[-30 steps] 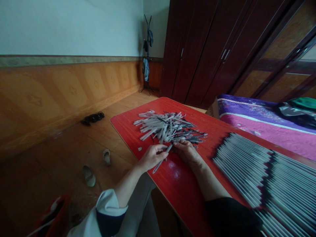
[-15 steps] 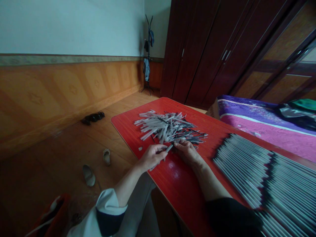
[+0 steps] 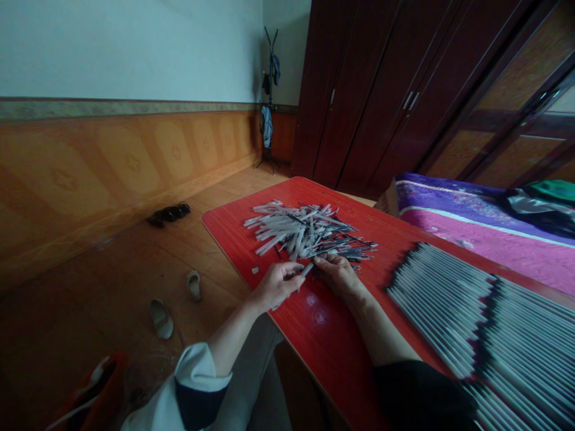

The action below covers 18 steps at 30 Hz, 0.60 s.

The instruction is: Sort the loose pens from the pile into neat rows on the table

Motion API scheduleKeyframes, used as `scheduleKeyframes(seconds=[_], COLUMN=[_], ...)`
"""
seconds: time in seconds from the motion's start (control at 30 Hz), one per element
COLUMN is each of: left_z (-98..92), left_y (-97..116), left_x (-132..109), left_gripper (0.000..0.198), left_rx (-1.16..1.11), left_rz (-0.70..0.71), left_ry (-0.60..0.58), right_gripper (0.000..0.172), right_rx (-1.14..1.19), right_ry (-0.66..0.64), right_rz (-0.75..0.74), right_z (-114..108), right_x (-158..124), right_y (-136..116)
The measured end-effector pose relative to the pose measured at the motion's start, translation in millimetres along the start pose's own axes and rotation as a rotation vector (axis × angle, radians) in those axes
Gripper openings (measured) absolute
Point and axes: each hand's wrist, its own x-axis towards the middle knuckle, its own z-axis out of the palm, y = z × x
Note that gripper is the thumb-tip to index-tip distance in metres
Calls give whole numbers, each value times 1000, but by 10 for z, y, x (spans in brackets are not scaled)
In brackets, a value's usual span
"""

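A loose heap of pale pen barrels and thin dark refills (image 3: 305, 230) lies on the red table (image 3: 323, 335). My left hand (image 3: 276, 284) is closed round a pale pen barrel (image 3: 306, 270) at the heap's near edge. My right hand (image 3: 339, 272) rests against the heap with its fingers pinched at the barrel's far end, on a small part I cannot make out. Both hands nearly touch over the barrel.
Long rows of assembled pens (image 3: 471, 317) lie side by side at the table's right. A bed with a purple and pink cover (image 3: 471, 221) stands behind. Dark wardrobes (image 3: 381, 90) fill the back. Slippers (image 3: 162, 320) and dark shoes (image 3: 168, 214) lie on the wooden floor at left.
The barrel has slid further into my left hand, so less of it sticks out below the palm. Both hands stay at the heap's near edge.
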Motion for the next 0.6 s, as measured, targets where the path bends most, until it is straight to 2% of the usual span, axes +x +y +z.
scheduleKeyframes(seconds=[0.6], left_z=[15], left_y=[44], left_x=[-4], left_gripper=[31], left_rx=[8], left_rz=[-19], left_ry=[13], right_gripper=[25], right_rx=[57], right_ry=[-17], right_rz=[-15], right_z=[29], right_x=[-25], right_y=[-42])
